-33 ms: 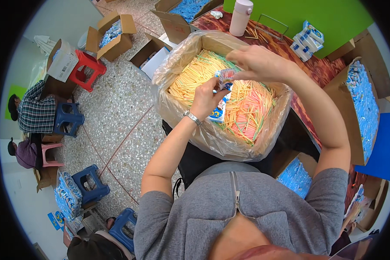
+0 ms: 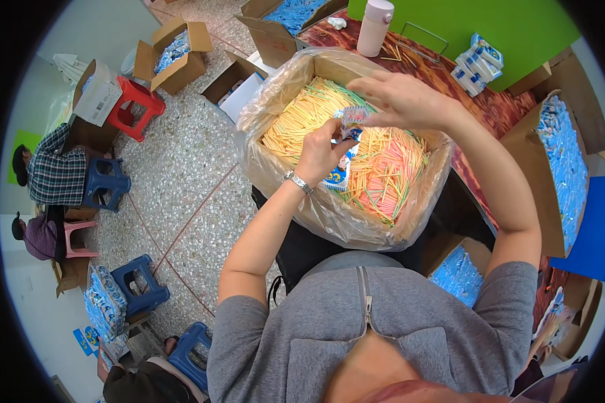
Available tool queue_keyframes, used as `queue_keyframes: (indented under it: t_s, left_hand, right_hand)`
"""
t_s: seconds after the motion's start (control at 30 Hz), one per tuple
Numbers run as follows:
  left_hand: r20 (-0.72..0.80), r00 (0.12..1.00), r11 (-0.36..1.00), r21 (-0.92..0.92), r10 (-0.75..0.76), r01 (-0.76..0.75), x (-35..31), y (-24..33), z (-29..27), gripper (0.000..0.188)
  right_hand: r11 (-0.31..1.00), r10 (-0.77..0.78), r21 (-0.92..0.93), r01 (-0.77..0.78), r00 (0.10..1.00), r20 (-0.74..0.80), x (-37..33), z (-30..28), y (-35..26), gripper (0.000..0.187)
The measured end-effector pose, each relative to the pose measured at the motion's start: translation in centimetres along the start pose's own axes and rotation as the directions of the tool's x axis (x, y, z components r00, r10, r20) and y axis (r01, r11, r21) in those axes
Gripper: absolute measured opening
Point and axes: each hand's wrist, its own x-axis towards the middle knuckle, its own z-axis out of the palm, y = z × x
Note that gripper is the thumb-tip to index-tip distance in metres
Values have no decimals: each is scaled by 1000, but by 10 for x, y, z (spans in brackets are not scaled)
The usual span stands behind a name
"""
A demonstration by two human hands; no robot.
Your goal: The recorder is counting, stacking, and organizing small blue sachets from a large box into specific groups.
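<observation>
My left hand (image 2: 320,149) pinches a small blue-and-white packet (image 2: 353,118) with a clear upper part that shows pink inside. Close to the packet's top edge is my right hand (image 2: 405,101). Its fingers and thumb are apart, and whether the thumb touches the packet I cannot tell. Below my left fingers, more blue-and-white packaging (image 2: 338,176) shows over the sticks, its link to the held packet hidden. Both hands are above a large carton lined with a clear plastic bag (image 2: 265,185), full of thin yellow, pink and green sticks (image 2: 302,121).
A reddish table (image 2: 450,87) behind the carton bears a pale pink bottle (image 2: 375,28), a wire stand and stacked blue packets (image 2: 477,64). Boxes of blue packets (image 2: 563,168) stand right and far left. Several stools (image 2: 138,285) and seated people are on the left.
My right hand has shifted very slightly, its fingers a little further apart. The left hand keeps its grip on the packet.
</observation>
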Motion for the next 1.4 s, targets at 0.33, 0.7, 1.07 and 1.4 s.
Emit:
queue_keyframes:
  t_s: [0.33,0.7,1.07,1.4]
  left_hand:
    - [-44,986,973,174,158,-149,39,-29,-8,21]
    - [-129,928,936,-85,-350,341,116,-121,16,12]
    - [-282,835,881,-130,-473,455,124,-162,32,31]
    - [-110,993,974,212,-50,73,47,-66,3,36]
  right_hand:
    - [993,91,101,-67,961,-263,-5,78,36,26]
    - [762,646,79,-642,762,-38,-28,170,68,34]
    - [859,465,-171,-482,875,-132,-23,184,72,10]
    - [819,569,7,-573,811,-138,-16,166,68,24]
